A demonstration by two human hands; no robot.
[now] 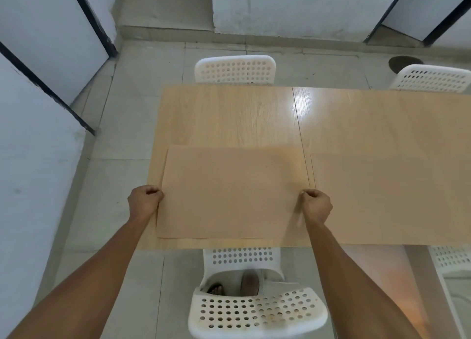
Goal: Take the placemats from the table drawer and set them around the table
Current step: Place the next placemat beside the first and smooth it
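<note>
- Placemat [229, 190], tan, rectangular, lies flat on the worktop [356, 124] at its near-left corner; near edge just inside worktop's near edge, left edge close to worktop's left edge.
- Left hand [144, 200]: grip closed tight, fingers curled into a fist, pinching the mat's left edge abt midway along.
- Right hand [317, 204]: same posture, fingers curled, thumb and forefinger nipping the mat's right edge. Both forearms bare, reaching in from bottom of head view.
- Second placemat [392, 198], same tan, lies flat just right of the first, narrow strip of worktop betw them; its right end runs out of view. Neither hand touches it.
- Worktop: pale wood-grain, seam running front to back near centre, glare patch on far side.
- White perforated chair [257, 310] directly below, tucked partly under the near edge; a foot in a sandal visible through the gap under its backrest.
- Far chair [235, 69], same type, opposite side of worktop, back showing above far edge.
- Third chair [430, 79] far right; part of a fourth chair [451, 258] at near right edge.
- Floor [142, 71] pale tile; white wall panels w/ dark frames at left and top corners.
- Drawer not visible from this angle.
</note>
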